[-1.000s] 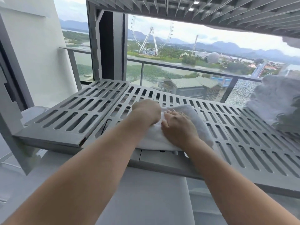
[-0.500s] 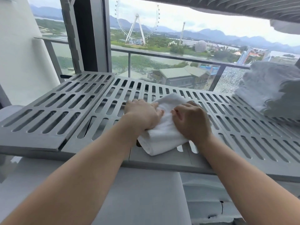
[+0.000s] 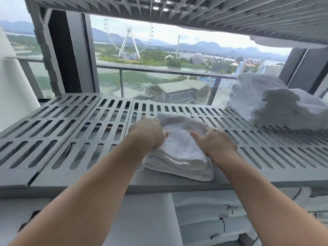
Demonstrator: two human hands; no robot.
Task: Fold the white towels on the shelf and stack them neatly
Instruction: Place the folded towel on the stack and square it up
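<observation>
A folded white towel (image 3: 181, 151) lies in several layers near the front edge of the grey slotted shelf (image 3: 71, 139). My left hand (image 3: 147, 134) grips the towel's left side, fingers curled over its edge and thumb on top. On the towel's right side my right hand (image 3: 215, 141) holds it, thumb lying on top and fingers down over the edge. A loose pile of white towels (image 3: 262, 102) sits at the back right of the shelf, apart from both hands.
Another slotted shelf (image 3: 195, 11) hangs close overhead, with a white towel edge (image 3: 284, 43) at its right. Behind the shelf a balcony railing (image 3: 159, 71) runs in front of the view. White boxes (image 3: 213, 219) stand below the shelf's front edge.
The towel has gone from a flat fold under my palms to a thicker, squarer bundle. Both hands have shifted from its top to its left and right sides.
</observation>
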